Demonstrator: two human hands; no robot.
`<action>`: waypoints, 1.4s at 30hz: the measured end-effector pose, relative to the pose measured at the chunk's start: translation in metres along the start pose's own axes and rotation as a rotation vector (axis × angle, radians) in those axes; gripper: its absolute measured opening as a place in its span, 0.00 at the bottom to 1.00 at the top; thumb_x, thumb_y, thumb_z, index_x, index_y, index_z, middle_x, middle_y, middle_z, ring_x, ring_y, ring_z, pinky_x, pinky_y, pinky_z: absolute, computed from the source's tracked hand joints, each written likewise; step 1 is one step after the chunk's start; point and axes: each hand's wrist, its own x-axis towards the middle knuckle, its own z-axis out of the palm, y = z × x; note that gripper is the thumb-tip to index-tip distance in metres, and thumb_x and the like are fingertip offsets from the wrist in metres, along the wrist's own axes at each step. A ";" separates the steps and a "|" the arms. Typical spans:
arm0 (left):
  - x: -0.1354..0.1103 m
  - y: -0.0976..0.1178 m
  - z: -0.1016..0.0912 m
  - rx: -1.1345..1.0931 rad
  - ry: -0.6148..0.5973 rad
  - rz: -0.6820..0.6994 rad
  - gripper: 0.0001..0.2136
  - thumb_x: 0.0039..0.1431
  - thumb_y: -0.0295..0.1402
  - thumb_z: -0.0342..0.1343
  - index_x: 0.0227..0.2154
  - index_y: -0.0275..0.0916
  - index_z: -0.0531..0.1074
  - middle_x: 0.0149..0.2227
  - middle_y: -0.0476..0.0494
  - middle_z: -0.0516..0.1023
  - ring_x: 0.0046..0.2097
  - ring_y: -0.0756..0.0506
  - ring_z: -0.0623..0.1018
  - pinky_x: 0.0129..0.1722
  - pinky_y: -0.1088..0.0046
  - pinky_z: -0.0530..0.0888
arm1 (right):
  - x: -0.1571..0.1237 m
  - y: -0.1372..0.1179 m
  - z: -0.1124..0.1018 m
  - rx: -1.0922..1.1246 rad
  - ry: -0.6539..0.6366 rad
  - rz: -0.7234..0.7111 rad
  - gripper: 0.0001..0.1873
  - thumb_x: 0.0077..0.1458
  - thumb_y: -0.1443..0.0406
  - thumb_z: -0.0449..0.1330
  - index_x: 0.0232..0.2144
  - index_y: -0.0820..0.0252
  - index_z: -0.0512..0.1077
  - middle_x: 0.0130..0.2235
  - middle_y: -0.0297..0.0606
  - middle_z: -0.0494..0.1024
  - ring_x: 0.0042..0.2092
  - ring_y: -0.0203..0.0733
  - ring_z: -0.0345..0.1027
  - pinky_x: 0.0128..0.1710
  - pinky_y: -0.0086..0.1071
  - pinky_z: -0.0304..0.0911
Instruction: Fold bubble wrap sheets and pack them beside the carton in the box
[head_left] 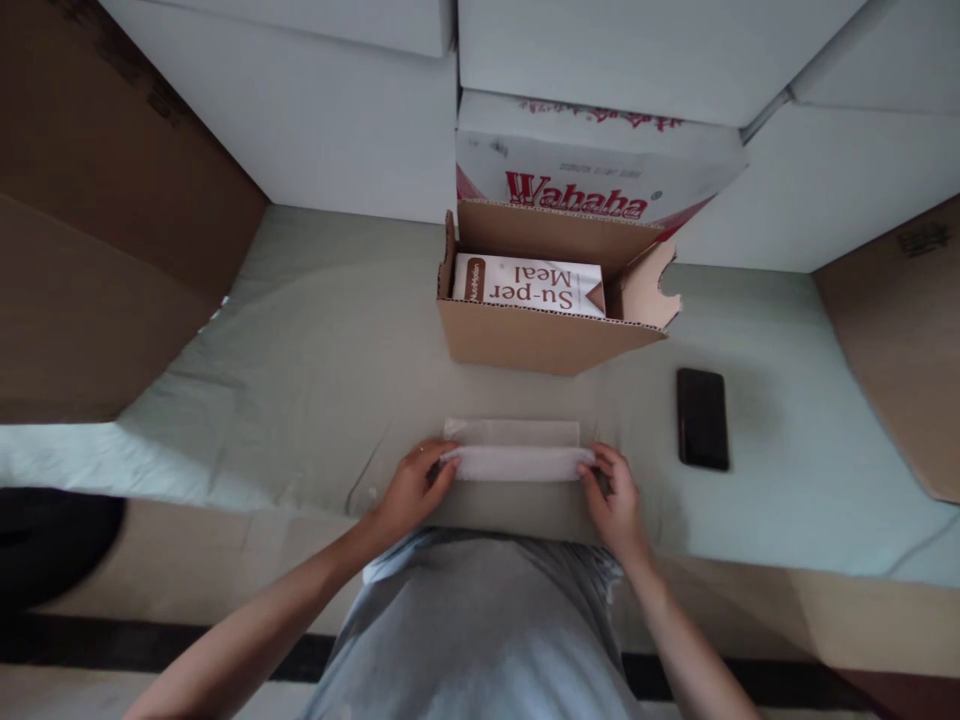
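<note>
A strip of translucent white plastic wrap, partly folded over along its length, lies at the near side of the cloth-covered table. My left hand pinches its left end between thumb and fingers. At the opposite end, my right hand grips the plastic in the same way. Just beyond stands an open cardboard box with its flaps up. Inside it sits a white and brown carton printed "Su-per Meal", upside down from my side.
Right of the box lies a black phone. A Wahaha carton and white boxes line the back. Large brown boxes stand left and right. A black round object is at the lower left, beyond the table edge.
</note>
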 end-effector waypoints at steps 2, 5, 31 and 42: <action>0.004 0.000 0.003 0.025 0.054 -0.016 0.11 0.62 0.34 0.49 0.41 0.37 0.73 0.39 0.40 0.79 0.40 0.45 0.78 0.41 0.67 0.75 | 0.005 -0.004 0.005 -0.026 0.042 -0.044 0.17 0.59 0.59 0.54 0.49 0.57 0.64 0.40 0.44 0.76 0.39 0.42 0.73 0.36 0.36 0.71; 0.010 -0.001 0.005 0.122 0.095 0.019 0.11 0.61 0.34 0.49 0.43 0.37 0.73 0.38 0.40 0.79 0.38 0.45 0.78 0.40 0.67 0.75 | 0.012 -0.010 0.009 -0.064 0.045 -0.074 0.17 0.59 0.60 0.53 0.50 0.58 0.63 0.37 0.42 0.76 0.35 0.40 0.72 0.34 0.35 0.70; 0.008 0.040 0.050 0.583 -0.350 0.344 0.25 0.59 0.29 0.49 0.59 0.30 0.55 0.65 0.26 0.52 0.67 0.31 0.48 0.62 0.49 0.52 | 0.001 -0.046 0.016 -0.046 -0.488 0.119 0.20 0.60 0.64 0.49 0.54 0.61 0.62 0.24 0.33 0.74 0.23 0.37 0.68 0.23 0.29 0.64; 0.039 0.009 0.014 0.289 -0.559 0.680 0.29 0.52 0.30 0.47 0.59 0.32 0.57 0.65 0.32 0.54 0.68 0.38 0.45 0.64 0.50 0.47 | 0.008 -0.031 0.007 -0.238 -0.440 -0.655 0.26 0.52 0.74 0.54 0.53 0.55 0.63 0.64 0.49 0.53 0.65 0.53 0.46 0.56 0.54 0.59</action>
